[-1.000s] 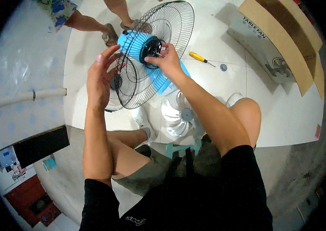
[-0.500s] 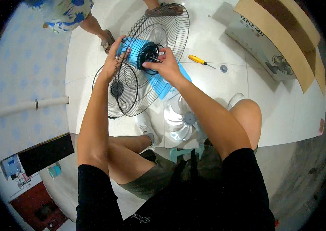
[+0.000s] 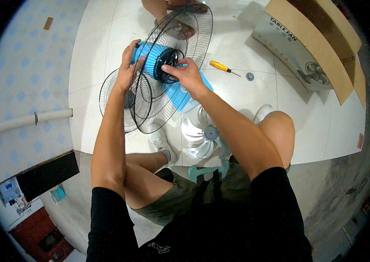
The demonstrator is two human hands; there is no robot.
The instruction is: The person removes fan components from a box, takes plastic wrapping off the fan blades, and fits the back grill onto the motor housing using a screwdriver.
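Observation:
A blue fan motor housing (image 3: 150, 56) is tilted up off the floor, with my left hand (image 3: 128, 72) wrapped round its back end. A round black wire fan grille (image 3: 198, 48) sits around the front of the housing. At the grille's middle my right hand (image 3: 188, 77) is closed, thumb and fingers pinching a black ring (image 3: 177, 56) at the hub. The blue fan base (image 3: 187, 96) shows below, partly behind the wires and my right hand. A second wire grille (image 3: 113, 96) lies on the floor beyond my left forearm.
A silver fan blade (image 3: 210, 133) lies between my feet. Right of the fan are a yellow-handled screwdriver (image 3: 221, 66) and a round floor drain (image 3: 249, 77). An open cardboard box (image 3: 290, 54) stands far right. Another person's sandalled foot (image 3: 180, 29) is behind the grille.
The other person has stepped rightward, a foot now behind the grille. The view has shifted slightly. My hands keep their places on the housing and at the hub.

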